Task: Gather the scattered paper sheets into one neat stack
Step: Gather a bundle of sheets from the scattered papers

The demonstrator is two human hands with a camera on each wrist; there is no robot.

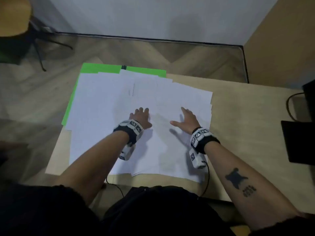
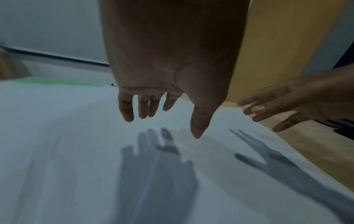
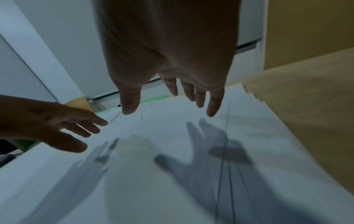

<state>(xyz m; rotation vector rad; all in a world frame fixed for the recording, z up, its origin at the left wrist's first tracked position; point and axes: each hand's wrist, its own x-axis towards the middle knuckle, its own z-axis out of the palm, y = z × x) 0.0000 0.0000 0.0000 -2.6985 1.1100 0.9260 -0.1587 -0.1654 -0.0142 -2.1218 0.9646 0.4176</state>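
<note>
Several white paper sheets [image 1: 105, 106] lie spread and overlapping across the left half of the table, over a green sheet [image 1: 102, 68] that shows at the far and left edges. My left hand [image 1: 141, 117] hovers palm down over the middle of the spread with its fingers straight and apart. My right hand [image 1: 185, 119] hovers beside it to the right, fingers spread, thumb out to the left. In the wrist views both hands [image 2: 162, 109] [image 3: 172, 100] hang above the paper sheets [image 2: 76, 136] [image 3: 172, 189] and cast shadows on them. Neither hand holds anything.
The light wooden table [image 1: 247, 116] is bare to the right of the papers. A dark flat object [image 1: 298, 142] and a black cable [image 1: 289, 103] sit at the right edge. A chair [image 1: 15, 19] stands on the floor at far left. Cables hang from my wrist cameras at the near edge.
</note>
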